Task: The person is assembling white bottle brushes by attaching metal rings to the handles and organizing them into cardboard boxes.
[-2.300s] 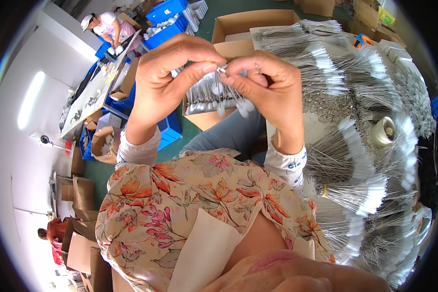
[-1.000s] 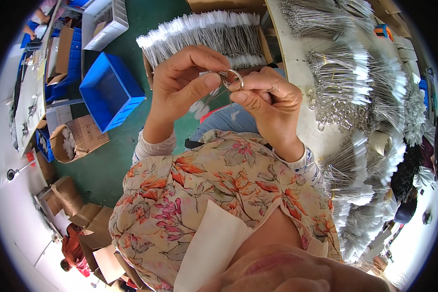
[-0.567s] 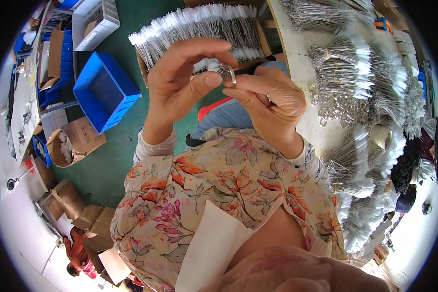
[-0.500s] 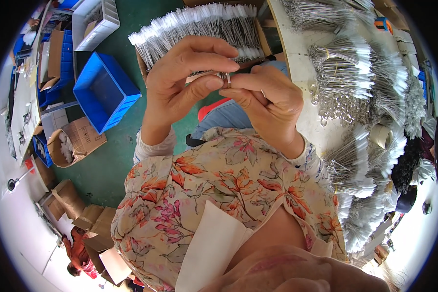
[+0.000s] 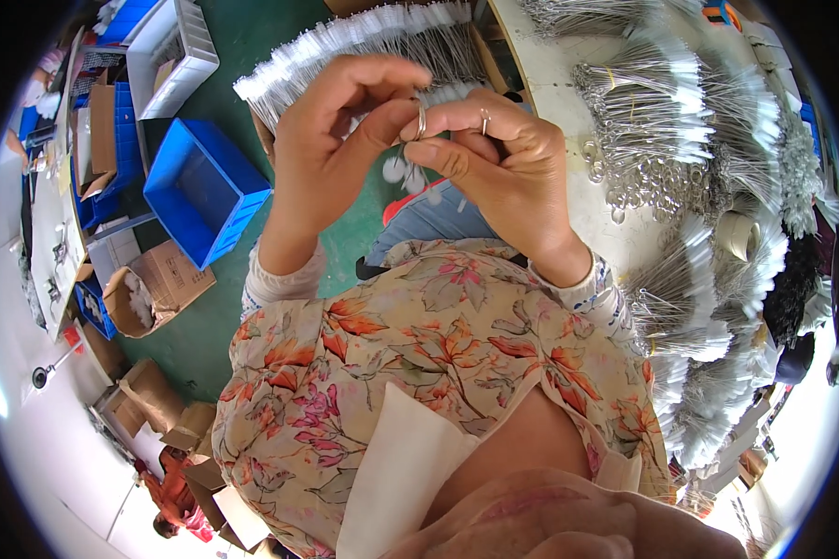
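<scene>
Both my hands are raised over the lap, fingertips meeting. My left hand (image 5: 331, 140) is pinched, thumb against fingers, at a small metal ring (image 5: 421, 121). My right hand (image 5: 508, 163) grips the same ring from the other side with thumb and forefinger. A finger band (image 5: 485, 122) sits on the right hand. Below the fingertips dangle several small white blurred pieces (image 5: 398, 171); how they join the ring is hidden. Beyond the hands a carton holds a dense row of wire-handled brushes (image 5: 364, 47) with white bristles.
On the right, a pale table (image 5: 531, 56) carries bundled wire brushes (image 5: 648, 112) with looped ends, plus a roll of tape (image 5: 736, 235). Left on the green floor (image 5: 186, 335) are a blue bin (image 5: 205, 191), a grey crate (image 5: 172, 61) and an open carton (image 5: 158, 289). Another person (image 5: 172, 489) is at lower left.
Both hands have shifted slightly left and up. White pieces now hang into view below the fingers, and the ring shows more clearly between the fingertips.
</scene>
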